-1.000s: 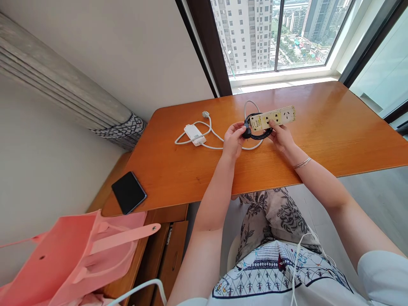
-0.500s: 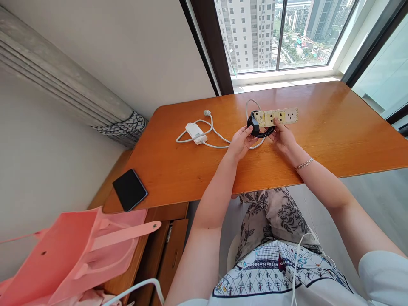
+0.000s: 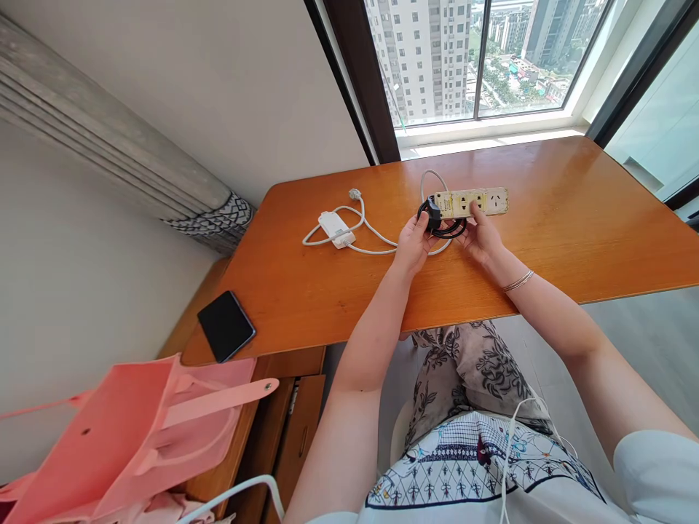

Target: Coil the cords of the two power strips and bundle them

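A cream power strip with several sockets is held just above the wooden table. My right hand grips its near edge from below, thumb on top. A coil of black cable hangs at the strip's left end, with a black plug. My left hand is closed on the coil and plug. A white charger brick with its looped white cord lies on the table to the left of my hands.
A black phone lies on a lower wooden cabinet at the table's left corner. A pink bag sits at the lower left. A window runs behind the table, and a rolled grey mat leans on the wall.
The power strip and black coil have stayed between my hands with small shifts. My left hand's fingers moved along the coil and plug. The view shifted slightly.
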Tool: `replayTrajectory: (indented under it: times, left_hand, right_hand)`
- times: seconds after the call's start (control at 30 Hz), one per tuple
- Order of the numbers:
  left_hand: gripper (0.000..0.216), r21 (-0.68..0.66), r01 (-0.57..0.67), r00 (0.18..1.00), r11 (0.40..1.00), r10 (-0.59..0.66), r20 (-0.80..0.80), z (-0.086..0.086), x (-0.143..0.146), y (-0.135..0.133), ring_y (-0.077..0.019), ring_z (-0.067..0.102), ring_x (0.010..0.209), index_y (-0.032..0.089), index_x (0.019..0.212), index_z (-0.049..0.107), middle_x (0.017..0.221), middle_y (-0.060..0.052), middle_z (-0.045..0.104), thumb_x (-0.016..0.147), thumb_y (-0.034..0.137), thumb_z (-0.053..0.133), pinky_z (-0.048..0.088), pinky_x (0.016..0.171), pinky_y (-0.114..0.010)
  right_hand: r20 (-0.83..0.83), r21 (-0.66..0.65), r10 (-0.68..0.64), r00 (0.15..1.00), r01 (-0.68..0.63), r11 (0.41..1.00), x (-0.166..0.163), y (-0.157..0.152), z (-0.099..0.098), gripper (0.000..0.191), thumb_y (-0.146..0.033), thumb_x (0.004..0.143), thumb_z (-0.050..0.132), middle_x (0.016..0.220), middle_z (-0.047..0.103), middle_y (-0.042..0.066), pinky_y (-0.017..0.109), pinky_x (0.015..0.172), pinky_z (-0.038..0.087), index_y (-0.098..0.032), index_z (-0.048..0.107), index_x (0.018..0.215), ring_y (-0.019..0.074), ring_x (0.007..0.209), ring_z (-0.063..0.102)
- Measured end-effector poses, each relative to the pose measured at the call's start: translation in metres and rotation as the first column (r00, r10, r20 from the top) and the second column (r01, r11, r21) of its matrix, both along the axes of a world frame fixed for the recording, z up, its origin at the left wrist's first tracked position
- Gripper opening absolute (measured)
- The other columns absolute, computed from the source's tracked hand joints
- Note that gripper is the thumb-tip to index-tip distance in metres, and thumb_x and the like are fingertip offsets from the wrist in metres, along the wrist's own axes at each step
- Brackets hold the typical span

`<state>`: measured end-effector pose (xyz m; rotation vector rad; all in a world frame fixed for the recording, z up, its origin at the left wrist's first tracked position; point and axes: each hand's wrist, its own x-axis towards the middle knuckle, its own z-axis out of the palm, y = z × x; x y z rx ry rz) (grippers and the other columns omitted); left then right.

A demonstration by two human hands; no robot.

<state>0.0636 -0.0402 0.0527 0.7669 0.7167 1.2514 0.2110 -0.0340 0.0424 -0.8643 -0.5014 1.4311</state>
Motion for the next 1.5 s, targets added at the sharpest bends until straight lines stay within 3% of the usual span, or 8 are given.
replayTrajectory:
  times: [0.13, 0.37, 0.53, 0.77, 1.03, 1.33, 1.5]
  left_hand:
    - [0.033, 0.0, -0.051, 0.998, 0.999, 0.051, 0.033, 0.002, 0.005, -0.002, -0.0175, 0.073, 0.098, 0.017, 0.103, 0.071, 0.1, -0.007, 0.077, 0.088, 0.046, 0.076, 0.056, 0.093, -0.03]
    - [0.036, -0.04, -0.094, 0.993, 0.995, 0.096, 0.062, 0.01, 0.005, -0.004, -0.008, 0.058, 0.059, 0.014, 0.092, 0.072, 0.072, 0.0, 0.069, 0.093, 0.05, 0.07, 0.058, 0.079, -0.027]
    - [0.04, -0.03, -0.085, 0.991, 0.996, 0.087, 0.097, 0.01, 0.004, -0.003, -0.0099, 0.063, 0.065, 0.014, 0.094, 0.072, 0.081, -0.004, 0.072, 0.091, 0.053, 0.071, 0.057, 0.077, -0.027]
    - [0.038, -0.06, -0.163, 0.984, 0.985, 0.167, 0.057, 0.004, 0.001, 0.004, -0.0072, 0.053, 0.057, 0.016, 0.089, 0.069, 0.069, 0.002, 0.06, 0.09, 0.053, 0.072, 0.053, 0.071, -0.025]
    - [0.025, -0.075, -0.242, 0.97, 0.967, 0.241, -0.027, 0.002, 0.0, 0.009, -0.0037, 0.042, 0.051, 0.021, 0.099, 0.062, 0.077, 0.007, 0.059, 0.089, 0.039, 0.077, 0.056, 0.071, -0.023]
    - [0.027, -0.1, -0.138, 0.99, 0.985, 0.134, -0.044, 0.008, -0.007, 0.005, -0.0041, 0.052, 0.057, 0.02, 0.101, 0.066, 0.085, 0.003, 0.065, 0.083, 0.032, 0.083, 0.059, 0.082, -0.03]
    - [0.034, -0.157, -0.057, 0.998, 0.986, 0.053, -0.026, 0.005, -0.015, 0.008, -0.0055, 0.054, 0.053, 0.018, 0.099, 0.065, 0.076, 0.004, 0.067, 0.076, 0.027, 0.089, 0.06, 0.08, -0.029]
  right_hand:
    - [-0.022, -0.015, 0.002, 1.0, -0.002, 1.0, -0.001, 0.002, -0.005, 0.042, -0.058, 0.089, 0.07, 0.098, 0.078, 0.008, 0.039, 0.09, 0.066, -0.022, 0.067, 0.11, 0.0232, 0.099, 0.076]
    - [-0.017, -0.012, 0.046, 0.999, -0.046, 0.999, 0.001, 0.004, -0.005, 0.045, -0.062, 0.087, 0.07, 0.1, 0.077, 0.008, 0.042, 0.091, 0.066, -0.023, 0.067, 0.111, 0.0255, 0.104, 0.075]
    - [-0.033, -0.01, 0.055, 0.998, -0.055, 0.998, 0.001, 0.003, -0.001, 0.043, -0.061, 0.088, 0.068, 0.098, 0.077, 0.007, 0.046, 0.09, 0.066, -0.024, 0.067, 0.109, 0.0272, 0.102, 0.075]
    - [-0.014, 0.0, 0.022, 1.0, -0.022, 1.0, 0.001, 0.004, -0.005, 0.044, -0.061, 0.087, 0.069, 0.093, 0.075, 0.007, 0.04, 0.083, 0.068, -0.022, 0.065, 0.107, 0.0239, 0.088, 0.075]
    - [0.023, 0.007, -0.073, 0.997, 0.073, 0.997, -0.005, -0.006, 0.004, 0.048, -0.056, 0.084, 0.074, 0.111, 0.077, 0.005, 0.037, 0.082, 0.066, -0.026, 0.062, 0.12, 0.022, 0.096, 0.077]
    - [0.083, 0.026, -0.081, 0.993, 0.079, 0.997, -0.002, -0.006, 0.001, 0.05, -0.058, 0.082, 0.075, 0.107, 0.078, 0.004, 0.038, 0.083, 0.065, -0.026, 0.062, 0.118, 0.0216, 0.095, 0.076]
    - [0.082, 0.029, -0.067, 0.994, 0.065, 0.997, 0.002, -0.003, -0.001, 0.05, -0.057, 0.082, 0.076, 0.1, 0.077, 0.004, 0.038, 0.083, 0.066, -0.025, 0.061, 0.117, 0.0213, 0.089, 0.076]
